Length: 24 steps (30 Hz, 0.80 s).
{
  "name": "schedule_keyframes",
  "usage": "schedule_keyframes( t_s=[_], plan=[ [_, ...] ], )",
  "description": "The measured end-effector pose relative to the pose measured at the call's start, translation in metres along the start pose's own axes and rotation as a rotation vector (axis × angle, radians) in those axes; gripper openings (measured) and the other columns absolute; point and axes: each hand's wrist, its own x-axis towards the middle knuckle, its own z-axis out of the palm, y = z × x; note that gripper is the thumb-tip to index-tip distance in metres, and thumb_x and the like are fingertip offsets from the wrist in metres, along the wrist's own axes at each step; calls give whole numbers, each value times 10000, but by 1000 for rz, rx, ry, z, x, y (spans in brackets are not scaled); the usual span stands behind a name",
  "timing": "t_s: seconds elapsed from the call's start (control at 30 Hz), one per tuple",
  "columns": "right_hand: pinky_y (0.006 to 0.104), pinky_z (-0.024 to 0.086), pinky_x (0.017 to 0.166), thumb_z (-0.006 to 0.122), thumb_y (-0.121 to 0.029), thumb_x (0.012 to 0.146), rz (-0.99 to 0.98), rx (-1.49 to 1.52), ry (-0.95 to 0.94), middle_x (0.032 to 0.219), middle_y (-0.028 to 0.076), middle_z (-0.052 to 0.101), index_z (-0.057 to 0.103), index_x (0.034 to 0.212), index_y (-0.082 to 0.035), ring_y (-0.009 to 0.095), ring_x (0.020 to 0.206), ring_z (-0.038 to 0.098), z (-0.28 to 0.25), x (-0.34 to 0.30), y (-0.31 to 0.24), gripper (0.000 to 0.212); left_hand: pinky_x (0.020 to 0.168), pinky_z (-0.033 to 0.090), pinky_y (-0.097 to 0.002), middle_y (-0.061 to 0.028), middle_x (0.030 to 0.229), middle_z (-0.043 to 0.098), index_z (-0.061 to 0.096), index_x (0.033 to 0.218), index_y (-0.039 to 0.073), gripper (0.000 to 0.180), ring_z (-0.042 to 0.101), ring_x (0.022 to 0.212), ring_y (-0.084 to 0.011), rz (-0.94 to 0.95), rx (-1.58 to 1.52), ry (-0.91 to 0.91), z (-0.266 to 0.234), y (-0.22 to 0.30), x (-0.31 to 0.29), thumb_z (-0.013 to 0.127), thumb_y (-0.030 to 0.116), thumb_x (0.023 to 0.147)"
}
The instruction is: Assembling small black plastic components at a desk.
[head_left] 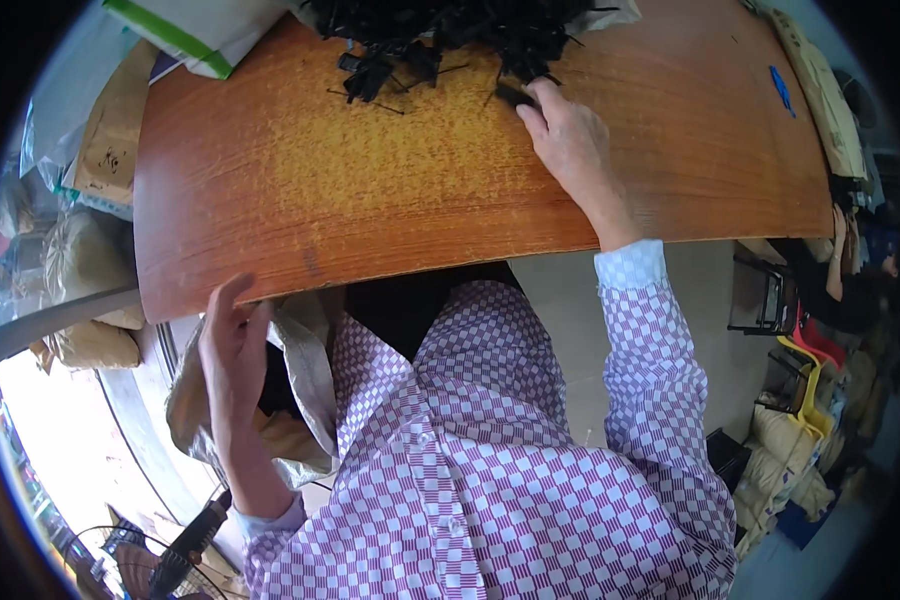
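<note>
A heap of small black parts with thin strands (450,30) lies at the far side of the brown wooden table (390,180). At the heap's near right edge, my right hand (575,140) pinches a small black piece (513,95) between thumb and fingers. Its exact kind is too small to make out. My left hand (235,350) is raised by the table's front left edge, fingers loosely bent and apart, with nothing seen in it. Below and beside that hand, a pale woven sack (305,370) hangs open next to my legs.
A white and green bag (195,35) rests on the table's far left corner. A blue strip (782,92) lies at the right. Stuffed bags (85,250) stand at the left. Yellow chair (815,400), sacks (785,440) and another person's arm (838,250) are at the right.
</note>
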Motion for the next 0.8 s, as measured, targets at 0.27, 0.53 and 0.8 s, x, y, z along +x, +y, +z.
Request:
schedule_keyframes(
  t_s=[0.27,0.53,0.8],
  plan=[
    [332,520,562,674,-46,822,-370,468,-120,830,121,667,538,1124,-91,275,696,668,-13,-26,-89,335,566,420,-196,-103,1033,654,503,1269,-40,424,601,702,-116,-139,-833,-405,67,41,55,486,281,993],
    [279,568,556,705,-165,800,-757,432,-27,854,36,678,587,1102,-89,182,710,673,-20,-31,-123,333,507,499,-167,-165,955,673,541,1231,12,382,664,665,-136,-187,-1380,-777,72,13,54,548,284,964],
    [245,524,599,641,-258,889,-480,685,-224,840,45,617,531,1213,-62,153,709,631,-20,-39,-136,394,512,484,-163,-106,912,672,532,1228,37,313,648,649,-116,-90,-1256,-539,65,23,40,583,160,945]
  ],
)
